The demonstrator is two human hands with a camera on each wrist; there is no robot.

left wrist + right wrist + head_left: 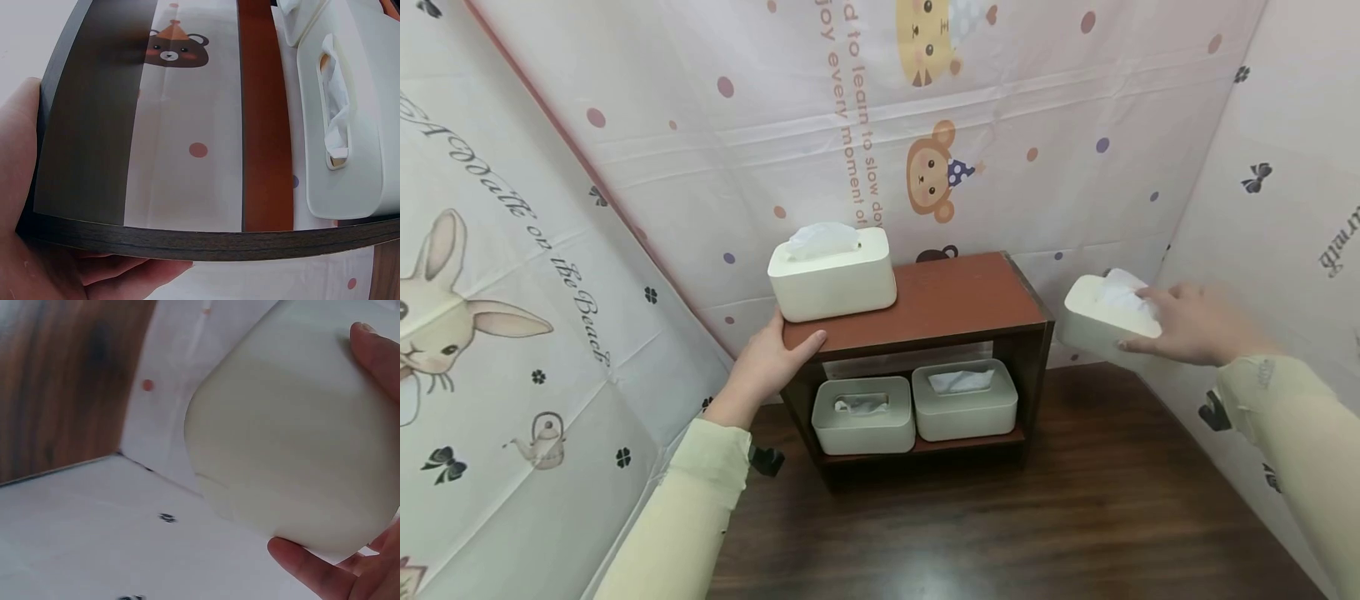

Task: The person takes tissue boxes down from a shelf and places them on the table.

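Note:
My right hand point(1187, 321) grips a white tissue box point(1101, 321) in the air to the right of a small brown shelf, thumb on its near side and fingers over its far side. The right wrist view shows the box's smooth wall point(281, 437) between thumb and fingers. At the shelf's upper left corner, my left hand point(767, 362) holds the edge of the top board point(962, 292), thumb along the front. Just behind that hand, a second tissue box point(835, 287) stands on the top board. Two more, a left box point(865, 429) and a right box point(966, 412), sit side by side on the lower board.
The shelf stands on a dark wood-grain surface point(940, 517). Printed fabric walls enclose it: a back wall point(662, 167) with animal faces, a left wall point(550, 350) with a rabbit, and a right wall point(1300, 100) with bows.

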